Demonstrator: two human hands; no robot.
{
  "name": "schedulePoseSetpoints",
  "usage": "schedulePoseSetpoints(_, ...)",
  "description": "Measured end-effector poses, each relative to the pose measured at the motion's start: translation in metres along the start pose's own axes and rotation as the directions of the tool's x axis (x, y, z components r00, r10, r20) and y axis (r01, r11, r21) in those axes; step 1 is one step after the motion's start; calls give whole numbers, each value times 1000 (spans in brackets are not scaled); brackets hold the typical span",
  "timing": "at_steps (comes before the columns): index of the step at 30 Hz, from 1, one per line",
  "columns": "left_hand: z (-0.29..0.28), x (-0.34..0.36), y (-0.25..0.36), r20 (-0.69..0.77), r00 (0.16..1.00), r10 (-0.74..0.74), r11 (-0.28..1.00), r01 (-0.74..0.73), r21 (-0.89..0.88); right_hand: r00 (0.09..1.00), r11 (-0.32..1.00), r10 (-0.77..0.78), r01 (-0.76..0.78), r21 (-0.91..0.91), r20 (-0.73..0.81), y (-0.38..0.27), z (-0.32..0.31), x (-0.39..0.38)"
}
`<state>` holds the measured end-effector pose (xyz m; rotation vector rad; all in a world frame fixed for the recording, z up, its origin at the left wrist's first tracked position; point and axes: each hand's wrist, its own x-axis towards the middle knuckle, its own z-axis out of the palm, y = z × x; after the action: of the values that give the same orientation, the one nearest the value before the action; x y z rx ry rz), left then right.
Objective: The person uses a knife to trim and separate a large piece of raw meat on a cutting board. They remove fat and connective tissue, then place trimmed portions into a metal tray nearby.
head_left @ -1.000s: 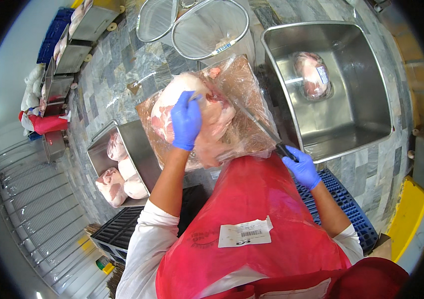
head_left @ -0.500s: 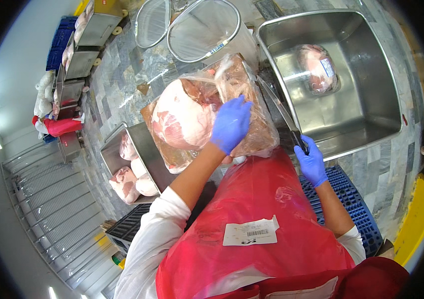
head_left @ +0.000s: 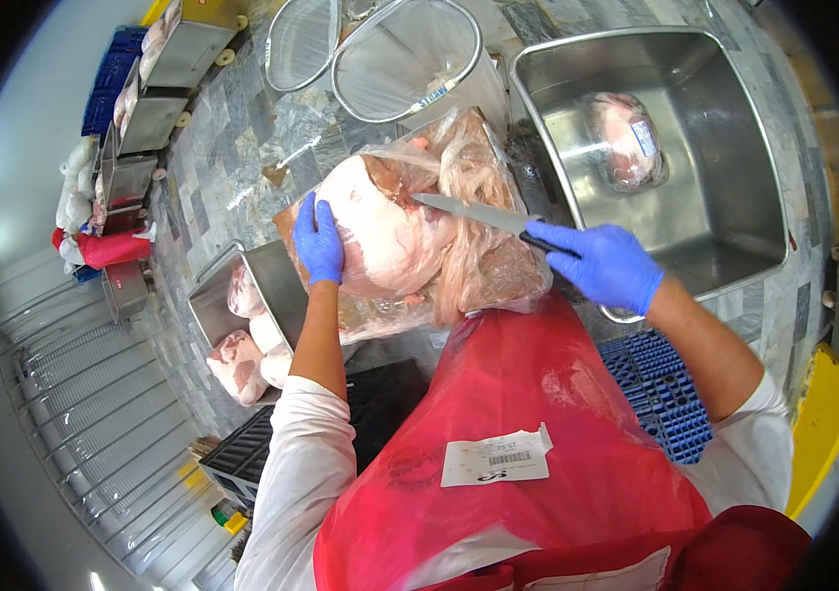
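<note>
- Left hand, blue-gloved (head_left: 321, 239): lying flat with fingers extended, bracing the near-left flank of a large, rounded, pale-pink piece of raw meat (head_left: 380, 227); not closing around it.
- Right hand, blue-gloved (head_left: 604, 266): closing round the black handle of a long, straight, steel-bladed knife (head_left: 483, 213). Blade is pointing leftward across the film, tip reaching the meat's right side; whether it is biting in, cannot tell.
- Meat is sitting between the hands, nearer the left, on a flat brown board (head_left: 518, 266). Clear, crumpled plastic film (head_left: 469, 177) is bunching between meat and right hand.
- Progress, judging by the lie of things: unwrapping is looking well along, most of the visible top showing bare. Knife work is looking early: the bulk is showing undivided, with 1 small pink scrap (head_left: 419, 143) lying beyond, on the board's far edge. Film is not yet cleared from the board.
- Beyond the right hand: 1 film-wrapped, labelled pink meat piece (head_left: 626, 140) is lying, wrap on, in a deep rectangular stainless-steel tub (head_left: 705, 207).
- Left of the left hand: at least 3 pale meat pieces (head_left: 234, 366) are resting in a smaller steel bin (head_left: 281, 271).
</note>
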<state>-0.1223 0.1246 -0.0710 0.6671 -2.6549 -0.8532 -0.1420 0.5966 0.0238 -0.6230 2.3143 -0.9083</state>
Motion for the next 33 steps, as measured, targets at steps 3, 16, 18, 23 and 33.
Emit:
schedulePoseSetpoints(3, -1, 1, -17, 11, 999, 37, 996, -36, -84, 998, 999, -14, 16, -33, 68, -13, -40, 21)
schedulePoseSetpoints(16, -9, 9, -29, 96, 991, 98, 984, -82, -158, 914, 1000, 3, 10, -28, 407, -86, -109, 72)
schedulePoseSetpoints(18, -12, 8, -30, 99, 988, 115, 983, -99, -155, 903, 991, -61, 106, -83, 425, -107, -114, 84)
schedulePoseSetpoints(23, -9, 5, -35, 77, 987, 144, 976, -128, -177, 863, 902, 27, 197, -385, 505, -137, -109, 112)
schedulePoseSetpoints(33, -11, 2, -23, 82, 988, 131, 982, -118, -145, 958, 922, 286, -273, 275, -8, -92, 72, -9)
